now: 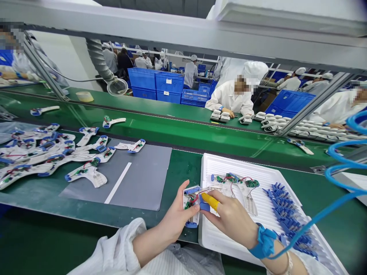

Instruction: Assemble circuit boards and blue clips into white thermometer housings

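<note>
My left hand (175, 217) is closed around a white and blue plastic housing half (191, 223) with a green circuit board and red wires inside. It is held above the near left edge of the white ribbed tray. My right hand (235, 215), with a yellow finger cot (210, 201) on the index finger and a blue band (263, 241) at the wrist, pinches a small blue plastic part (204, 205) against the housing's right side. The fingers partly hide where the two pieces meet.
The white tray (209, 236) carries wired circuit boards (252, 183) and rows of blue parts (289, 214). Many housing halves (54, 152) lie left, some on a grey mat (143, 175). A green conveyor (177, 130) runs behind. A coiled blue cord (312, 221) crosses at right. A co-worker (229, 93) sits opposite.
</note>
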Action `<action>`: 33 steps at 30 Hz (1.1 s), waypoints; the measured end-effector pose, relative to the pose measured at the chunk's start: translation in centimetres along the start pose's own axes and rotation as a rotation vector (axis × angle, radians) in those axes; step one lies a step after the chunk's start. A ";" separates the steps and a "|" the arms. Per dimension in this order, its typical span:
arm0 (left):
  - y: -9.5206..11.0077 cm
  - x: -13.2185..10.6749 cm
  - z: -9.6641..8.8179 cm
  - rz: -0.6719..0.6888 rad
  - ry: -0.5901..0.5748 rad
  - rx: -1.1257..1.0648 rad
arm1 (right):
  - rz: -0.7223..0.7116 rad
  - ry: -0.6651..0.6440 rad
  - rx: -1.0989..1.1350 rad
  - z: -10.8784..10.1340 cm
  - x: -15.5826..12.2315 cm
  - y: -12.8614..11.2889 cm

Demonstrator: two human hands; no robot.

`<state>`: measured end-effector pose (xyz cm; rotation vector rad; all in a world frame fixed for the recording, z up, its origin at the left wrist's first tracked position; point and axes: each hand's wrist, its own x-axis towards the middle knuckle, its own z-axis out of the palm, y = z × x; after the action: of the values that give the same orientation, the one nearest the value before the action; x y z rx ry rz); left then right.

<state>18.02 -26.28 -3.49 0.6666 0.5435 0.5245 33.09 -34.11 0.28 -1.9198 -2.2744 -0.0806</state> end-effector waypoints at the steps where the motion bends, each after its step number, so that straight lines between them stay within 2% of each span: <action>1: 0.0 0.0 0.0 -0.003 -0.004 0.003 | -0.010 0.006 -0.015 0.1 0.0 0.1; 9: -0.1 0.1 0.0 -0.004 0.004 0.035 | 0.064 0.052 0.170 0.9 -0.2 0.7; 13: 0.0 0.3 -0.1 0.021 -0.017 0.015 | 0.010 0.082 0.174 0.7 -0.3 0.8; 17: 0.0 0.2 -0.3 0.011 -0.031 0.009 | -0.032 0.104 0.110 0.8 -0.2 0.9; 22: 0.0 0.4 -0.3 0.000 0.008 0.054 | -0.091 0.112 0.000 1.0 -0.3 1.2; 28: -1.4 0.7 -0.6 0.003 0.104 0.116 | -0.161 0.123 -0.246 1.2 0.5 -0.4; 31: -1.6 2.1 -1.2 0.023 0.175 0.234 | -0.121 0.077 -0.283 0.3 0.7 -0.3; 33: -0.4 4.8 -1.4 0.050 0.207 0.312 | -0.071 0.134 -0.226 -0.6 0.0 1.1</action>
<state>20.85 -23.07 -6.12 0.9304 0.8151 0.5641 34.26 -34.01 0.77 -1.8702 -2.3275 -0.4799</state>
